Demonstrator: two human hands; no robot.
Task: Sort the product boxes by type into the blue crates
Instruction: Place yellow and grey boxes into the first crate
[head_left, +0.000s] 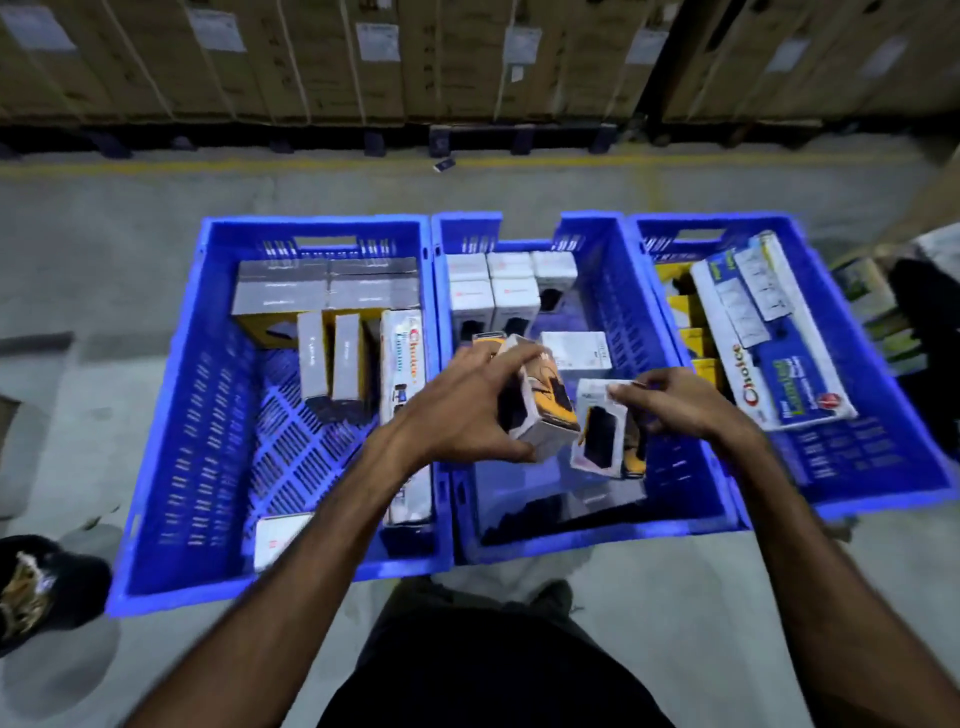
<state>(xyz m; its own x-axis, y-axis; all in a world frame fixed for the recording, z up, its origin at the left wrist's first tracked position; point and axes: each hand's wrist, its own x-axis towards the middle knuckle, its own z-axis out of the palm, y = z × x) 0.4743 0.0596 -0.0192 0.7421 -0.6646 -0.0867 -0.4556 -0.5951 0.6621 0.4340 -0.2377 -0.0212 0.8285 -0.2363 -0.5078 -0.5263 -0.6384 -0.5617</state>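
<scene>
Three blue crates stand side by side on the floor: left crate (171, 415), middle crate (623, 312), right crate (883, 415). Over the middle crate my left hand (457, 410) grips a small white and yellow box (545, 410), tilted. Just to its right, my right hand (680, 402) pinches the top edge of a second small white box with a black window (602, 436). White boxes (498, 291) stand in rows at the middle crate's far end. Grey and yellow boxes (327, 291) fill the far end of the left crate.
A long white and blue "Choice" box (763, 353) lies across yellow boxes in the right crate. Another long box (402, 364) lies along the left crate's right wall. Stacked cardboard cartons (467, 57) line the back. A dark shoe (41, 587) is at the left.
</scene>
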